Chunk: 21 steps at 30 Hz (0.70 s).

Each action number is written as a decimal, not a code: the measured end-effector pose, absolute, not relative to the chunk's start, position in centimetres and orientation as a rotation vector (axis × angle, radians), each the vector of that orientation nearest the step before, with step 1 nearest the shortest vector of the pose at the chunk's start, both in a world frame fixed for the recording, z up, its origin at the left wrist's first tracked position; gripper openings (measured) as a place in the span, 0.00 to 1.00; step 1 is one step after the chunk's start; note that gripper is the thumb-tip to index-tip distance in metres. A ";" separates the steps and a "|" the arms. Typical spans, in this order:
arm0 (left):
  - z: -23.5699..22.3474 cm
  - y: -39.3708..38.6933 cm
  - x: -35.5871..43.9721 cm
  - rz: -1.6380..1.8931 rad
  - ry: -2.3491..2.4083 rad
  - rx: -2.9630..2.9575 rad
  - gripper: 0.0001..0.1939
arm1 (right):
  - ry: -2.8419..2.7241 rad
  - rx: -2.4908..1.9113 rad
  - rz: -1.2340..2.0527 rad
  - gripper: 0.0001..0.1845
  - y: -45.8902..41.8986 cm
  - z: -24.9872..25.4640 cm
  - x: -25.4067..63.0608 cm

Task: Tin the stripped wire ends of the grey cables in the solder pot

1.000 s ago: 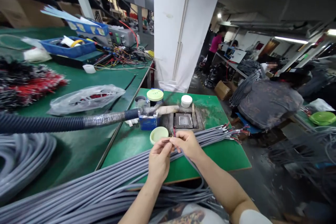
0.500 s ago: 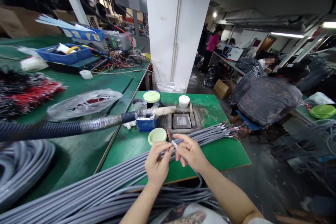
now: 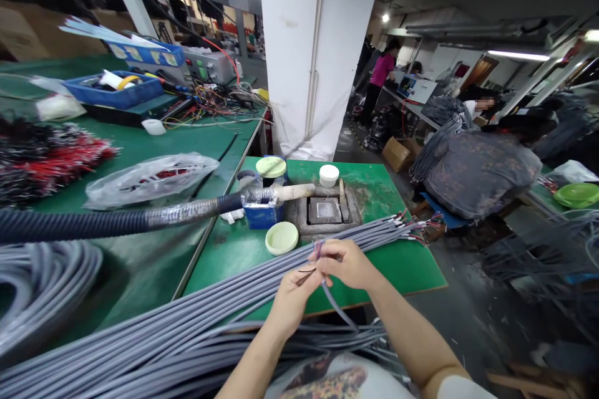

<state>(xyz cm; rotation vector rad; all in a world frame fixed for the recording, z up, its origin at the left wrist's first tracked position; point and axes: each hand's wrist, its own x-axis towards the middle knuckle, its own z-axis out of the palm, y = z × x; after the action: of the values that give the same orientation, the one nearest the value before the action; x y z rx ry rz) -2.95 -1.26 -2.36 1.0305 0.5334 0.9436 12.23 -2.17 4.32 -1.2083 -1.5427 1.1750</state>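
My right hand (image 3: 347,264) is closed around the end of a grey cable (image 3: 336,303), whose thin coloured wires stick up above my fingers. My left hand (image 3: 294,292) pinches one of those fine dark wires just to the left of it. Both hands hover over a long bundle of grey cables (image 3: 187,324) lying across the small green table (image 3: 412,271). A pale green lid (image 3: 281,238) lies just beyond my hands, in front of a square metal pot (image 3: 324,210) set into the table.
A black corrugated hose (image 3: 93,223) runs from the left to the pot. Jars with a green lid (image 3: 271,168) and a white lid (image 3: 329,174) stand behind it. The left bench holds a plastic bag (image 3: 150,177), red-black wire bundles (image 3: 42,159) and a blue tray (image 3: 115,88). A seated person (image 3: 477,177) works at right.
Both hands dropped slightly toward me and to the right. My left fingers shifted from the cable tip to pinching a single thin wire below my right hand.
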 end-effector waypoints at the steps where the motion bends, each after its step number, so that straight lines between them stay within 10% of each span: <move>1: -2.5 -1.4 -2.9 0.925 0.519 1.035 0.13 | -1.539 -1.191 1.210 0.12 -2.2 4.4 11.9; 13: -2.9 -2.6 -3.3 0.863 0.488 0.839 0.14 | -0.927 -1.005 0.913 0.07 0.7 5.1 13.9; 21: -3.8 -2.2 -3.2 0.932 0.531 0.833 0.10 | -1.725 -1.430 0.852 0.10 -1.9 4.8 12.2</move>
<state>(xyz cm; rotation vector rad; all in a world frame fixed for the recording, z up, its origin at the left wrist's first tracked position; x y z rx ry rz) -3.17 -2.22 -3.77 0.8332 0.5314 0.9320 12.23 -1.95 4.82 -1.4303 -1.7247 0.8517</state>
